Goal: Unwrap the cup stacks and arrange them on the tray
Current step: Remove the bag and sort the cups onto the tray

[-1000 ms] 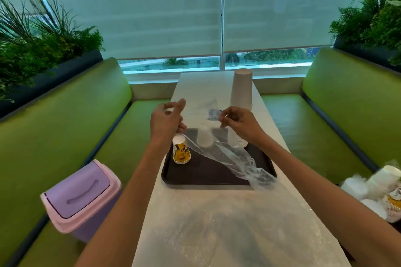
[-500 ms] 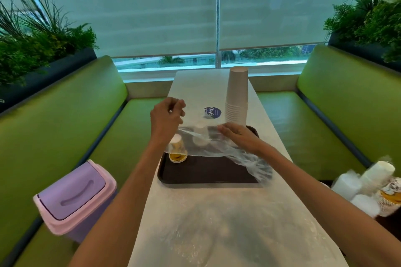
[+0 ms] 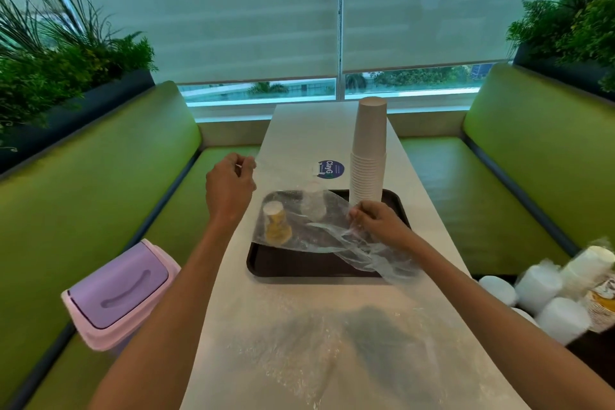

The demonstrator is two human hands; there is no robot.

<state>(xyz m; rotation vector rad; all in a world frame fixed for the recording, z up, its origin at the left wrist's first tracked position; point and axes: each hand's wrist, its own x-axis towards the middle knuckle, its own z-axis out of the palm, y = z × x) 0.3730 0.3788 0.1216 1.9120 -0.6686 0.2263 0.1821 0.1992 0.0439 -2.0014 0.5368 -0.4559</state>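
A dark brown tray (image 3: 309, 268) lies on the white table. A tall stack of upturned white paper cups (image 3: 368, 153) stands at the tray's far right corner. A small yellow printed cup (image 3: 276, 225) and a small clear cup (image 3: 312, 200) stand on the tray's left part, seen through a clear plastic wrapper (image 3: 332, 236). My left hand (image 3: 229, 188) pinches one end of the wrapper above the table's left edge. My right hand (image 3: 379, 221) grips the wrapper low over the tray, just in front of the tall stack. The wrapper's loose end trails toward the tray's near right corner.
Several wrapped stacks of white cups (image 3: 552, 289) lie on the right bench. A purple-lidded pink bin (image 3: 121, 293) sits on the left bench. More crumpled clear plastic (image 3: 332, 353) covers the near table. A round blue sticker (image 3: 329, 170) lies beyond the tray.
My right hand has dropped from above the tray to just over it, pulling the wrapper down across the small cups. My left hand stayed raised, shifting slightly left.
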